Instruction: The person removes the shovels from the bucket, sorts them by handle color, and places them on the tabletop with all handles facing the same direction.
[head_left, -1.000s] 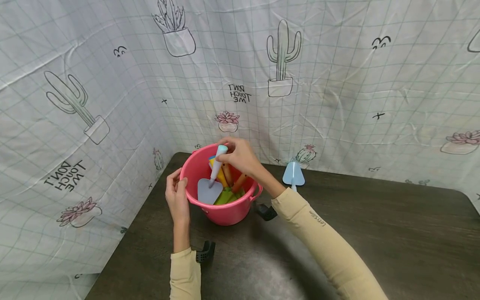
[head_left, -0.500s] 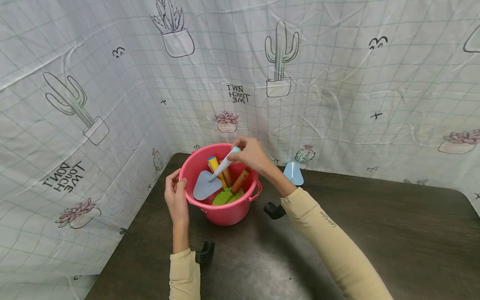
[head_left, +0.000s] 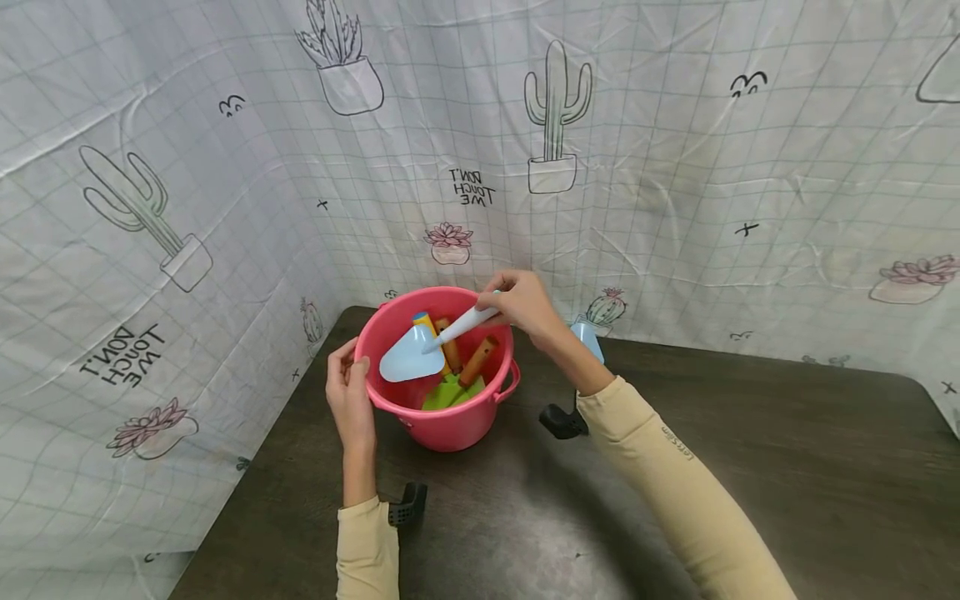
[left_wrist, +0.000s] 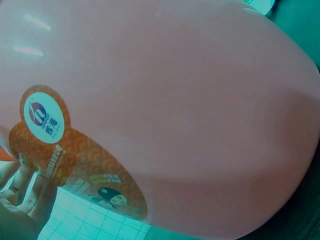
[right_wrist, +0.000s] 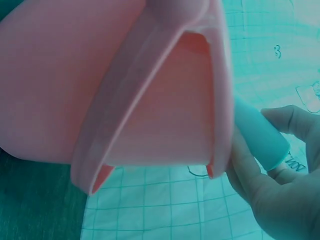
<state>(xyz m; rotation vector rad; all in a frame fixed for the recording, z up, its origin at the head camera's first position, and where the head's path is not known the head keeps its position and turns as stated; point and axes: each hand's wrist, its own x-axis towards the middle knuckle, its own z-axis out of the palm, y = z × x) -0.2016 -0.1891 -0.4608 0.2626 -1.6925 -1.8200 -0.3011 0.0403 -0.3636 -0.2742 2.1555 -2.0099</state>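
Observation:
In the head view a pink bucket point(head_left: 450, 429) stands on the table, leaning slightly. My left hand point(head_left: 351, 400) grips its left rim, thumb inside and fingers outside; in the left wrist view those fingers point(left_wrist: 37, 197) lie by an orange sticker point(left_wrist: 80, 150) on the bucket wall. My right hand point(head_left: 522, 307) pinches the pale handle end of a light blue toy trowel point(head_left: 412, 357), its blade slanting over the bucket's mouth. The right wrist view shows the handle's turquoise end point(right_wrist: 262, 137) between thumb and fingers. Inside lie green-bladed tools point(head_left: 453, 392) with brown handles point(head_left: 477, 361) and a yellow handle point(head_left: 426, 320).
Another light blue trowel point(head_left: 587, 340) lies at the table's back edge, partly hidden behind my right forearm. The bucket's pink handle point(head_left: 510, 385) hangs on its right side. White cactus-print cloth point(head_left: 660, 208) walls the dark table point(head_left: 750, 433) at the back and left.
My right hand has moved right, drawing the trowel handle with it. The trowel has swung flatter and its blade has risen toward the rim. The left hand keeps its hold.

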